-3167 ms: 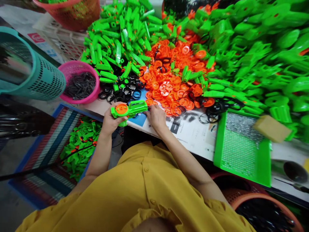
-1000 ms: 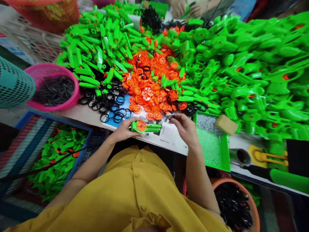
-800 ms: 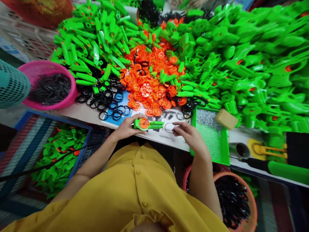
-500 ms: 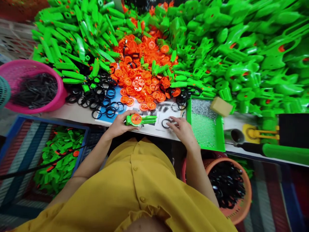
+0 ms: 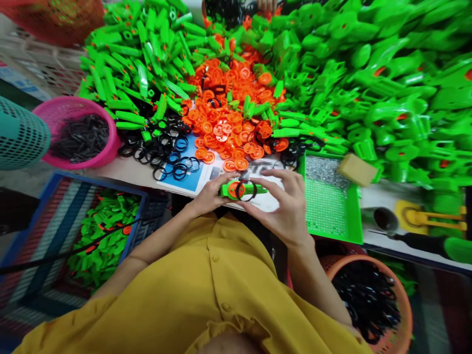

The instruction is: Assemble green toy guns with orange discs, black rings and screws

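Observation:
My left hand [image 5: 209,195] is closed around the left end of a green plastic part [image 5: 261,189] with a round orange disc [image 5: 233,190] set in it. Between the thumb and fingers of my right hand [image 5: 289,204] is a black ring [image 5: 252,197], held upright over the disc's right side. Whether the ring touches the green part I cannot tell. Both hands are above the front edge of the table, over a printed sheet [image 5: 269,202]. Loose black rings [image 5: 179,170] and a heap of orange discs [image 5: 236,132] lie just beyond.
Green parts [image 5: 368,73] pile high at the back. On the right are a green tray [image 5: 324,206] of small metal pieces, a tan block [image 5: 357,170] and a yellow tool [image 5: 416,216]. A pink basket [image 5: 110,152] stands left; an orange basket [image 5: 405,305] sits below right.
My right hand has lifted the black ring from the sheet and brought it left to the disc on the green part. The whole view has shifted slightly, and a person's fingers now show at the top.

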Tool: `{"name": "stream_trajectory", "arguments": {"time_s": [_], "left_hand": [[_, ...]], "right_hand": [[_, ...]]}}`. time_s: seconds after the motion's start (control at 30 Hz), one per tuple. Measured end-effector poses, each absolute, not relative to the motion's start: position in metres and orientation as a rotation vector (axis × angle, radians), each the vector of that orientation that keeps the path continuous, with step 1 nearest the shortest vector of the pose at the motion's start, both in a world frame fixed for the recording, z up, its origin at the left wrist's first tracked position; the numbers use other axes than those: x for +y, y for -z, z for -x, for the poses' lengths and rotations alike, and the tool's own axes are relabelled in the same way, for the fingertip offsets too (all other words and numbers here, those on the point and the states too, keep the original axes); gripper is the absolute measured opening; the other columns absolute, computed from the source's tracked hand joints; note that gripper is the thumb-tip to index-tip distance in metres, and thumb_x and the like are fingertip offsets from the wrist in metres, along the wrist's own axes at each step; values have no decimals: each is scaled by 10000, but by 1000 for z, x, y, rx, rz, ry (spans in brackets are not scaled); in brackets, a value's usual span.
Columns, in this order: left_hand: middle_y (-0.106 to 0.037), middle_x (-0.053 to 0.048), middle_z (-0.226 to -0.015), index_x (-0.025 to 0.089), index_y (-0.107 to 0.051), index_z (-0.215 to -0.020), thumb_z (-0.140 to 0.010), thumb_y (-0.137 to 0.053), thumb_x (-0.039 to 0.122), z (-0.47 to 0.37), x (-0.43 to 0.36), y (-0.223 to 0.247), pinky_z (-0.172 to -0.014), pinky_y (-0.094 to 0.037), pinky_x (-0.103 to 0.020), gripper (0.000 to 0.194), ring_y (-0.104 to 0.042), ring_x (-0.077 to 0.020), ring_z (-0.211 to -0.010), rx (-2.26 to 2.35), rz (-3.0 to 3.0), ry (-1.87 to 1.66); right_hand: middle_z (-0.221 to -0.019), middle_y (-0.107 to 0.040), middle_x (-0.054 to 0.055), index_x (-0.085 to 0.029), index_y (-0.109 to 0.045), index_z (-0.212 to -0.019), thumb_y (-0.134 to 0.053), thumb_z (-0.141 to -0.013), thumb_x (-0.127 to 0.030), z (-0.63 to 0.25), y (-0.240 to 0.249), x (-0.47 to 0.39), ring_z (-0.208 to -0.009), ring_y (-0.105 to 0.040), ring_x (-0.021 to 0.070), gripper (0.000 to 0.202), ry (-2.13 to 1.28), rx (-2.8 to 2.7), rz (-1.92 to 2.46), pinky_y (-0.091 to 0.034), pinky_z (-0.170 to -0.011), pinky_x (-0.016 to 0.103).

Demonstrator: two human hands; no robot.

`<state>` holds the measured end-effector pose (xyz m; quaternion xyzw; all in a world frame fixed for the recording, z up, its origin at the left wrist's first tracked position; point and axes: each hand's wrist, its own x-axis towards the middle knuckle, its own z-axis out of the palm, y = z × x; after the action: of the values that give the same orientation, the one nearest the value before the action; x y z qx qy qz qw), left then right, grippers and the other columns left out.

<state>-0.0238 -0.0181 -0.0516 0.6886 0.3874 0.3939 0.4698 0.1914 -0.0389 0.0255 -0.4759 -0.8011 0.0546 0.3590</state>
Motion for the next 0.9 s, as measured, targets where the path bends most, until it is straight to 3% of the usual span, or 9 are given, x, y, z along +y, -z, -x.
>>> {"name": "stream_trajectory", "arguments": {"time_s": [0.17,0.4,0.57,0.67,0.9], "left_hand": [[-621,-158,-1353,177,-554,-1352,-780,-791,403,22,-19,55,-1023,-490,-346,659,-635,-277,-1197,910,-1694,-968],[-647,-116,-1322,183,-522,-1372,-812,-727,222,26,-18,54,-975,-503,-299,599,-658,-232,-1149,886,-1732,-967],[-653,-130,-1313,170,-518,-1378,-807,-760,334,24,-17,55,-968,-515,-311,642,-673,-239,-1109,903,-1704,-966],[-636,-149,-1336,161,-533,-1368,-796,-771,429,23,-17,56,-1025,-499,-343,676,-640,-271,-1192,902,-1673,-985],[-567,-150,-1422,168,-507,-1414,-751,-770,488,39,-12,54,-1111,-442,-395,782,-541,-325,-1326,666,-1554,-899]], "right_hand": [[-1263,-636,105,-240,-703,-1114,-730,-819,-468,-177,-24,-25,-1229,-506,323,374,-133,-2313,1235,-377,-995,478],[-1130,-722,104,-194,-683,-1103,-683,-846,-482,-178,-31,-15,-1085,-589,295,386,-202,-2531,1180,-339,-942,454],[-1018,-747,100,-178,-671,-1097,-696,-833,-480,-175,-26,-10,-968,-635,270,402,-304,-2516,1160,-363,-858,404],[-994,-748,95,-177,-667,-1090,-711,-823,-479,-173,-19,-10,-922,-651,259,405,-368,-2431,1169,-381,-823,383],[-1060,-741,95,-190,-663,-1151,-736,-816,-428,-175,-14,-13,-972,-655,261,417,-497,-2359,1153,-401,-857,391]]}}
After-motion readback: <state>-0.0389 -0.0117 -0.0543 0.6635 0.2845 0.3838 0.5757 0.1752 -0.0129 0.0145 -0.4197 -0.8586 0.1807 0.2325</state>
